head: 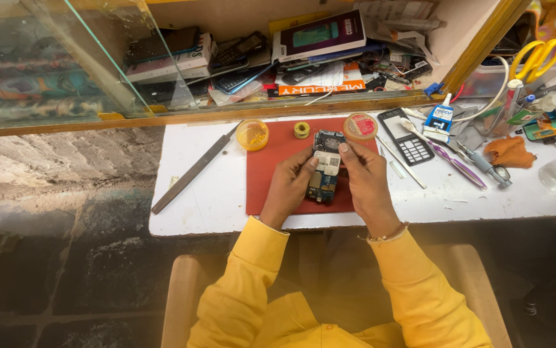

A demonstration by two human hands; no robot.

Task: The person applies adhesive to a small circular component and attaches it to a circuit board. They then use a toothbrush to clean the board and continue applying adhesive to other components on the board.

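Over a red mat (266,169) on a white bench, both my hands hold a small opened phone circuit board (325,166) with a white label patch and a blue lower section. My left hand (289,185) grips its left edge with thumb and fingers. My right hand (366,177) pinches its upper right edge, fingertip near the board's top. Yellow sleeves cover both my arms.
On the mat's far edge sit a yellow cup (252,135), a small yellow roll (301,129) and a round tin (360,126). A long metal file (191,172) lies left. A keypad frame (406,137), glue bottle (439,120), toothbrush (445,158), orange cloth (509,152) and scissors (538,57) lie right.
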